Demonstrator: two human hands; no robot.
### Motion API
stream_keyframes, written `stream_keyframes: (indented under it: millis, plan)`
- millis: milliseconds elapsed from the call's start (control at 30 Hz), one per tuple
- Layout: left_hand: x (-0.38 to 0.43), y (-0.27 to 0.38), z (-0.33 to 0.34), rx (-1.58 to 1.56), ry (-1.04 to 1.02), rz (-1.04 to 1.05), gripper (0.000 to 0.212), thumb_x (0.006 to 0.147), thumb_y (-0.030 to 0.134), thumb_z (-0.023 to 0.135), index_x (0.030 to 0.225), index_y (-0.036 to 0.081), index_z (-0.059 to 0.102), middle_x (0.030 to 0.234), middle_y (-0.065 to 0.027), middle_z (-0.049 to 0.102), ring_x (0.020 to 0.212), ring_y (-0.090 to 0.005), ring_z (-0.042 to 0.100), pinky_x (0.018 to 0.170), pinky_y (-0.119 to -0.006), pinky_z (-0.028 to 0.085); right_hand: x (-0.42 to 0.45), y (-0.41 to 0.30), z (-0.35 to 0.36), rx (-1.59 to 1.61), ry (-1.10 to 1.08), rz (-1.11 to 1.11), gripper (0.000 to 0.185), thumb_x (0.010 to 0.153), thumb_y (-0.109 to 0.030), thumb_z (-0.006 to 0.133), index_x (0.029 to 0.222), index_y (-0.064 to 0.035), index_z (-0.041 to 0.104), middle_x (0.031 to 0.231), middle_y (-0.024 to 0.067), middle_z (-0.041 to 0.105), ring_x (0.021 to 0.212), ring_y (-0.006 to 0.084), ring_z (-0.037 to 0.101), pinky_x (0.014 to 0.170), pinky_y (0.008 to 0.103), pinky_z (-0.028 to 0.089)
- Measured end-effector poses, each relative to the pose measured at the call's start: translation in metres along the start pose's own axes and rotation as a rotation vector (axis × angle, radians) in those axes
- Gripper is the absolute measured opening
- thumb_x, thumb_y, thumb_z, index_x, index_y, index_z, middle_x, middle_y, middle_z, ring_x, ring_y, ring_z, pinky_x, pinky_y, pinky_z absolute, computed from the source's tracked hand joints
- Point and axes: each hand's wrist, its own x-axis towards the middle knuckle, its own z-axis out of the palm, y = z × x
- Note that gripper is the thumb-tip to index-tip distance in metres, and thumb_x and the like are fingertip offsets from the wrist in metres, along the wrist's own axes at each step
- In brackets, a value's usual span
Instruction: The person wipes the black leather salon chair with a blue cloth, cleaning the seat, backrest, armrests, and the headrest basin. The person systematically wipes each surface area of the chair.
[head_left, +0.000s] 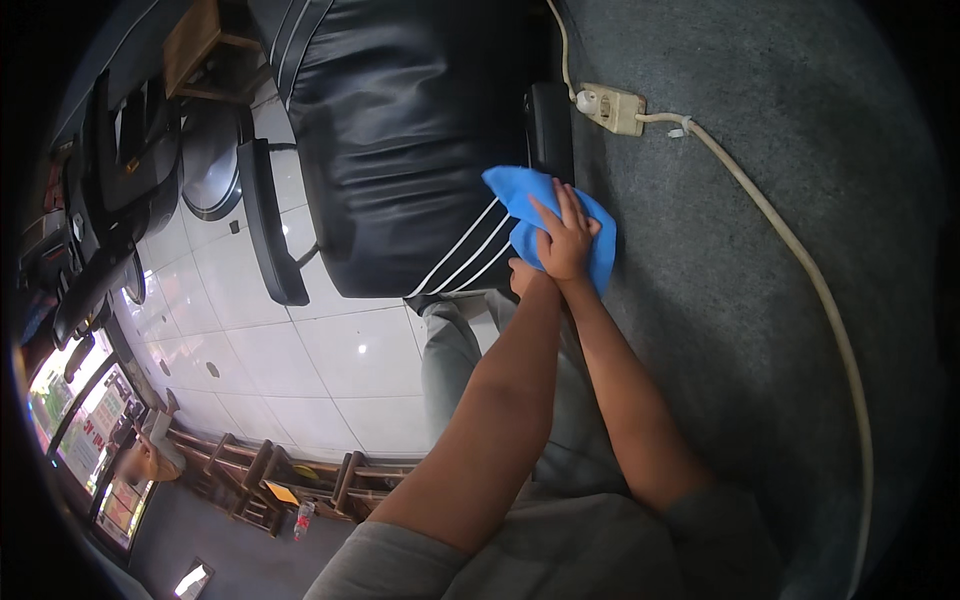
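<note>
A blue cloth (600, 251) lies bunched over the front end of a black padded armrest (551, 131), beside the seat of a black leather-look chair (405, 150) with white piping. My right hand (566, 236) presses on the cloth from above, its fingers bent and slightly spread over the folds. My left hand (523, 276) is crossed close under the right wrist, at the cloth's lower edge. Most of the left hand is hidden behind the right hand and the cloth, so its grip does not show.
A cream power socket block (615, 109) with a plug and a thick cable (795, 247) hangs along the grey wall (720, 315). The chair's other armrest (274, 225) stands over white floor tiles (360, 352). More black chairs (127, 165), bamboo benches (240, 472) and a seated person (154, 454) are farther off.
</note>
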Motion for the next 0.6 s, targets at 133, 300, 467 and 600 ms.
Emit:
stream_keyframes:
  millis: [133,300,467,600]
  plan:
    - [0.024,-0.007,0.011,-0.095,0.14,-0.144,0.051,0.089,0.037,0.04,0.109,-0.004,0.063,0.116,-0.0217,0.061,0.106,-0.0402,0.058,0.095,-0.044,0.042,0.021,-0.009,-0.001,-0.084,-0.001,0.021,0.055,0.076,-0.017,0.06,0.13,-0.0286,0.053,0.142,0.0094,0.041,0.131,0.0264,0.039,0.092,0.0446,0.026]
    - [0.037,-0.014,0.025,-0.219,0.277,-0.232,0.052,0.087,0.039,0.041,0.112,-0.001,0.062,0.118,-0.0206,0.06,0.107,-0.0381,0.058,0.095,-0.043,0.043,0.088,0.001,0.005,-0.108,0.088,-0.024,0.053,0.075,-0.021,0.062,0.128,-0.0284,0.054,0.141,0.0101,0.042,0.13,0.0283,0.039,0.091,0.0467,0.028]
    - [0.036,-0.012,0.027,-0.293,0.312,-0.255,0.053,0.085,0.04,0.044,0.112,0.0,0.062,0.118,-0.0204,0.06,0.108,-0.0372,0.057,0.095,-0.042,0.043,0.125,0.001,0.014,-0.169,0.129,-0.038,0.05,0.077,-0.023,0.062,0.126,-0.0295,0.054,0.14,0.0089,0.042,0.129,0.0296,0.037,0.092,0.0476,0.029]
    - [0.038,-0.015,0.026,-0.368,0.325,-0.282,0.049,0.084,0.037,0.045,0.112,0.0,0.063,0.118,-0.0204,0.06,0.108,-0.0375,0.057,0.095,-0.042,0.043,0.119,-0.002,0.017,-0.209,0.168,-0.033,0.048,0.077,-0.024,0.061,0.124,-0.0297,0.056,0.139,0.0087,0.042,0.127,0.0298,0.038,0.092,0.0468,0.029]
